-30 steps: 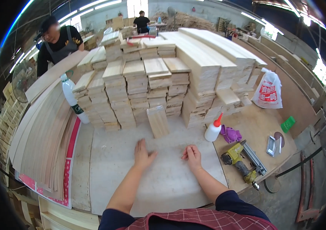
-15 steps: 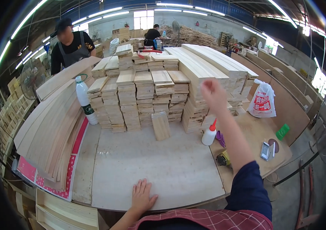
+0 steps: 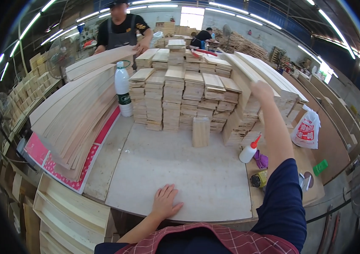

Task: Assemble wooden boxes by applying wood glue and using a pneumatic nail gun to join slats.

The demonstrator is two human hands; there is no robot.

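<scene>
My left hand lies flat on the pale work board near the front edge, fingers stretched and holding nothing. My right arm reaches forward to the stack of long wooden boards. There my right hand is closed at the near end of a long wooden board on the stack's left side; its fingertips are partly hidden. Left of it rise several piles of short wooden slats. One short slat leans upright against their foot. Below my right forearm stands a white squeeze bottle with a red tip.
Thin curved veneer sheets and a white bottle are at the left. A yellow-black tape measure, purple item, green cylinder and white plastic bag lie right. A co-worker stands behind the veneer.
My right hand has come down onto the long board's near end. The view has swung left, and the co-worker now has a hand on the veneer sheets. My left hand stays flat.
</scene>
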